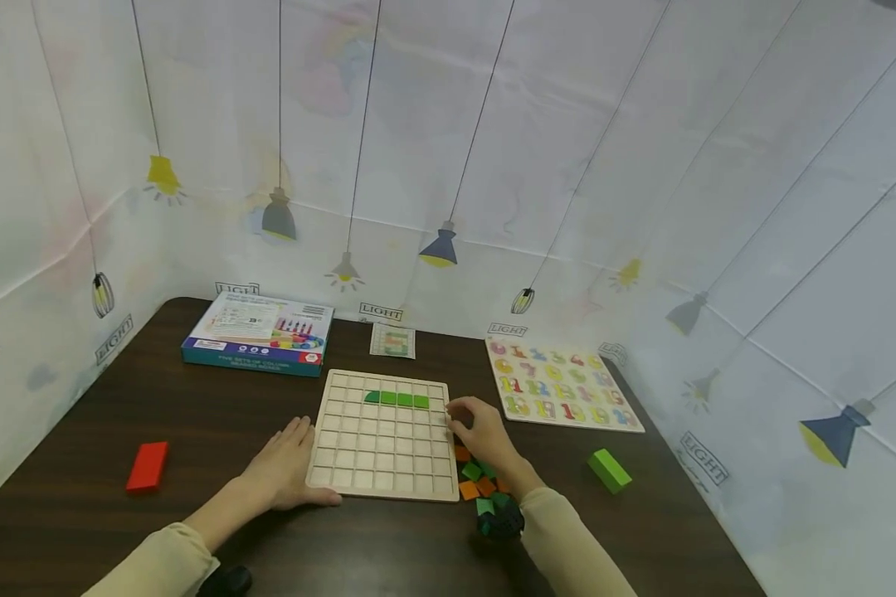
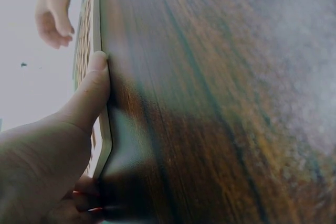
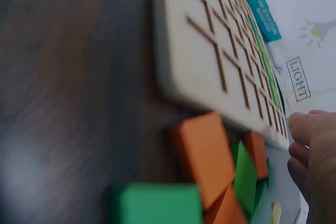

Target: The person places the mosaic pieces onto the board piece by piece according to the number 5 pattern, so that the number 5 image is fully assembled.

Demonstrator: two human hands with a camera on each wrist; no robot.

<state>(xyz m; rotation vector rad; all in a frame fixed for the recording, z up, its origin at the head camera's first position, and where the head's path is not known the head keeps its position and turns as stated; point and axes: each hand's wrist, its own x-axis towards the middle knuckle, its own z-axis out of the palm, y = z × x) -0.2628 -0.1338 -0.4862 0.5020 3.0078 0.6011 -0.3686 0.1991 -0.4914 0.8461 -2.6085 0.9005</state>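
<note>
We see the pale wooden grid board [image 1: 381,439] lying flat on the dark worktop [image 1: 194,414] between both hands. Our left hand [image 1: 287,468] rests flat against its left edge; our right hand [image 1: 485,435], loosely curled at its right edge, holds nothing we can see, with the orange and green wooden pieces [image 1: 481,485] directly beneath it.

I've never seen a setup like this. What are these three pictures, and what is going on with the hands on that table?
No machine here: a person works with bare hands and wears three cameras. The wide picture comes from the head; the two close, blurry ones come from the wrists.

On the dark table lies a wooden grid board with a green strip set in its upper rows. The left hand rests flat against the board's left edge; the left wrist view shows its thumb along that edge. The right hand sits at the board's right edge, over a pile of orange and green pieces; whether it holds one cannot be told.

Around them: a red block, a green block, a game box, and a number puzzle.
</note>
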